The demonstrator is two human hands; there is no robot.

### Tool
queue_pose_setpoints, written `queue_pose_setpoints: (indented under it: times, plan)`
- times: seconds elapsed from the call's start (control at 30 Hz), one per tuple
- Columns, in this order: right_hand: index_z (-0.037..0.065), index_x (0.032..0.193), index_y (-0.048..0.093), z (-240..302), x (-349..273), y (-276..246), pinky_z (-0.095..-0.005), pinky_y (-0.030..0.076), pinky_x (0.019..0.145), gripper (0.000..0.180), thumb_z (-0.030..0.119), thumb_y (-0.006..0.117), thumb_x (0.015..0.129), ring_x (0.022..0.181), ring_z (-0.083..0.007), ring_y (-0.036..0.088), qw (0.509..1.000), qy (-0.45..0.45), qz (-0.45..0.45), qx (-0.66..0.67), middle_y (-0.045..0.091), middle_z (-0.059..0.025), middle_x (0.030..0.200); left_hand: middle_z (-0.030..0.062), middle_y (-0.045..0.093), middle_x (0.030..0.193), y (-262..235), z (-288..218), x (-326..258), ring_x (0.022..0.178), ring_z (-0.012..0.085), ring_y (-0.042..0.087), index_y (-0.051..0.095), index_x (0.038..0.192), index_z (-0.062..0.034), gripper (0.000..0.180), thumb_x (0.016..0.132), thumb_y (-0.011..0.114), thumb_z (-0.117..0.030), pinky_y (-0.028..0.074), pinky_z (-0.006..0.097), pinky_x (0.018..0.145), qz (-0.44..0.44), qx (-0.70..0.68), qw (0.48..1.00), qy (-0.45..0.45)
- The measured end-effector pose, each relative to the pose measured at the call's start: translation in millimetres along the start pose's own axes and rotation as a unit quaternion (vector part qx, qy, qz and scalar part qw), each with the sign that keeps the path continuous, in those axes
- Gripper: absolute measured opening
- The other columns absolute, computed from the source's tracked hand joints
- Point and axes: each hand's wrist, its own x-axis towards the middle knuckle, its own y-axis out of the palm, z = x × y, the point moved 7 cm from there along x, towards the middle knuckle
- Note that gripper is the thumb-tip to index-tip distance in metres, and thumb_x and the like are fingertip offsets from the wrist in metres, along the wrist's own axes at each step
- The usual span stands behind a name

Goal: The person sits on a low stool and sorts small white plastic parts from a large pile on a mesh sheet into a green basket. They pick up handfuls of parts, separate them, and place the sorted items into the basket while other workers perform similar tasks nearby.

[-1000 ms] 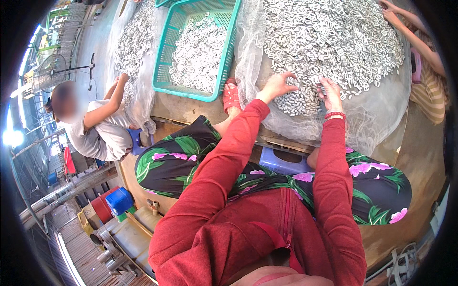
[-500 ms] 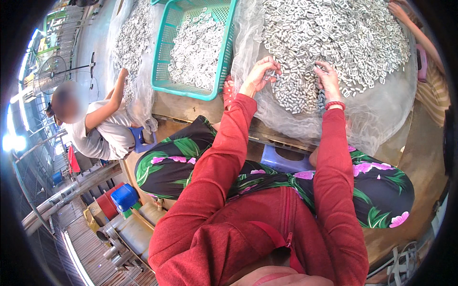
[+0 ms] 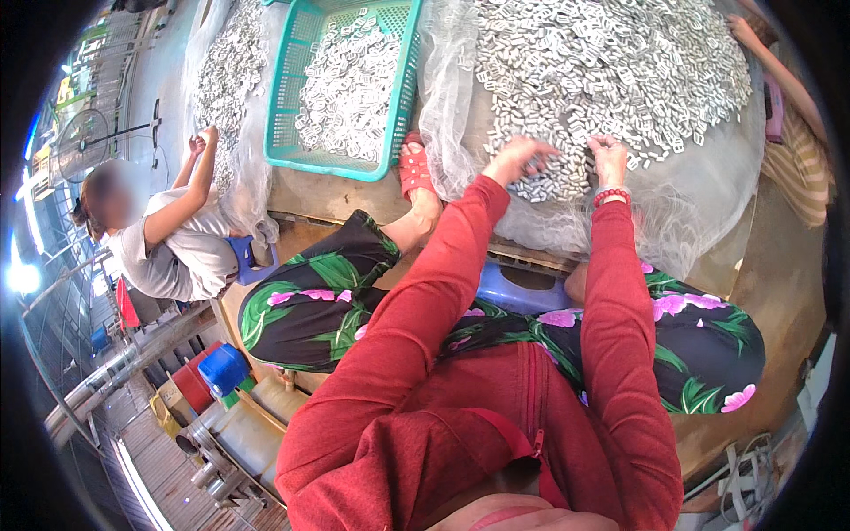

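Heap of small silvery metal pieces [image 3: 620, 71], slotted buckle shapes mixed with short rounded ones, spreads over a sheer pale net [image 3: 686, 217] in front of the person. Near edge of the heap narrows to a patch of mostly short rounded pieces [image 3: 553, 184], lying between and just below the two hands.

Left hand [image 3: 522, 159] is over the left side of that patch, fingers pointing right toward the other hand. Motion blur on it; cannot tell whether the fingers are apart or closed on a piece.

Right hand [image 3: 608, 162] is at the right side of the patch, back of the hand up, fingertips bunched near the thumb at the heap's edge. Cannot tell whether a piece is pinched between them. Red bead bracelet [image 3: 611, 195] on this wrist. The two hands are near each other, not touching.

Left of the heap: teal plastic basket [image 3: 405, 88], slotted buckles [image 3: 350, 88] spread inside. Red sandal [image 3: 415, 170] on a foot just below the basket's near right corner. Blue-violet plastic stool [image 3: 522, 290] shows between the person's knees.

Farther left, a seated co-worker [image 3: 177, 257] in pale clothing, both hands raised beside a second heap [image 3: 232, 80]. Upper right, another person's forearm [image 3: 797, 93] reaches to the main heap's far side.
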Motion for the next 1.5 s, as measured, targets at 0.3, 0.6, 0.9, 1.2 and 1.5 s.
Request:
queue_pose_setpoints:
  times: [0.3,0.6,0.9,1.2,1.5]
  plan:
    - [0.009,0.101,0.059,28.8,-18.3,-6.8,-0.0368,0.046,0.074,0.035,0.022,0.068,0.070,0.084,-0.0299,0.060,0.992,-0.070,-0.052,-0.089,0.063,-0.0165,0.090,0.0007,0.052,0.059,-111.7,-76.1,-4.5,0.047,0.0081,0.046,0.064,0.093,-0.0050,0.018,0.080,0.057,-0.016,0.037,0.023,0.038,-0.177,0.176,0.958,0.143]
    - [0.017,0.104,0.059,46.5,-23.8,12.7,-0.0395,0.046,0.074,0.039,0.025,0.070,0.068,0.089,-0.0318,0.060,0.980,-0.025,0.058,-0.186,0.063,-0.0174,0.091,0.0185,0.057,0.089,-7.5,-54.9,-19.1,0.084,0.0358,0.058,0.057,0.093,-0.0037,0.032,0.069,0.068,-0.021,0.047,0.043,0.071,-0.245,0.603,0.701,0.290]
    - [0.008,0.083,0.051,36.3,-31.3,12.1,-0.0175,0.025,0.037,0.022,0.026,0.062,0.082,0.050,-0.0059,0.042,0.869,0.173,0.139,0.442,0.045,0.0017,0.062,0.0208,0.055,0.091,-2.6,-50.2,-9.5,0.086,0.0338,0.057,0.055,0.090,0.0013,0.032,0.070,0.064,-0.022,0.048,0.042,0.071,-0.255,0.629,0.667,0.307]
    - [0.003,0.073,0.047,89.4,-29.1,-29.2,-0.0229,0.035,0.045,0.015,0.016,0.052,0.080,0.071,-0.0208,0.051,0.788,0.070,0.202,0.578,0.051,-0.0098,0.078,0.0205,0.058,0.086,-9.2,-35.1,-19.7,0.081,0.0351,0.060,0.053,0.092,-0.0016,0.029,0.071,0.062,-0.018,0.050,0.043,0.068,-0.226,0.602,0.706,0.296]
    - [-0.003,0.086,0.058,103.6,-40.0,-25.0,-0.0241,0.041,0.051,0.020,0.015,0.054,0.077,0.074,-0.0192,0.057,0.825,0.059,0.252,0.502,0.060,-0.0125,0.092,0.0174,0.058,0.086,-4.2,-42.0,-32.4,0.081,0.0340,0.059,0.057,0.094,-0.0052,0.029,0.073,0.063,-0.024,0.048,0.043,0.069,-0.197,0.606,0.708,0.304]
